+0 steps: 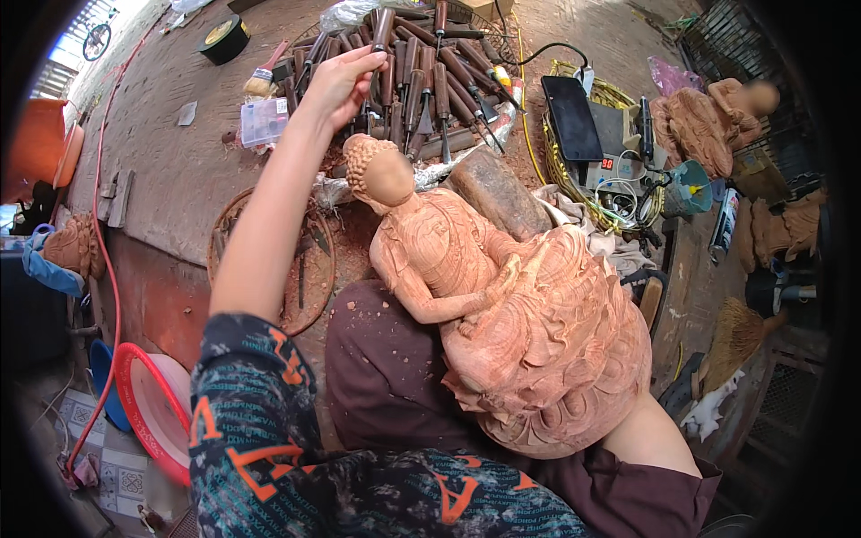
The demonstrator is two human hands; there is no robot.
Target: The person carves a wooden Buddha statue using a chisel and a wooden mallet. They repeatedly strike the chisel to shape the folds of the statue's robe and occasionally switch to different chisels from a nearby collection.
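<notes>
My left hand (345,85) reaches out over a heap of wood carving chisels (421,76) at the far middle. Its thumb and fingertips pinch a chisel with a dark handle (383,31); the blade is hard to make out. Across my lap leans a reddish wooden carving of a seated figure (511,305), its head toward the chisels and its round base toward my right knee. The figure's hair has small curls, and its robe falls in carved folds. My right hand is out of sight.
A worn wood block (502,193) lies behind the carving. Right of it, a basket (560,134) holds a phone (571,117) and a control box (619,166). Another carving (704,130) stands farther right. A brush (265,76), a clear plastic case (263,122) and a red hose (103,224) lie left.
</notes>
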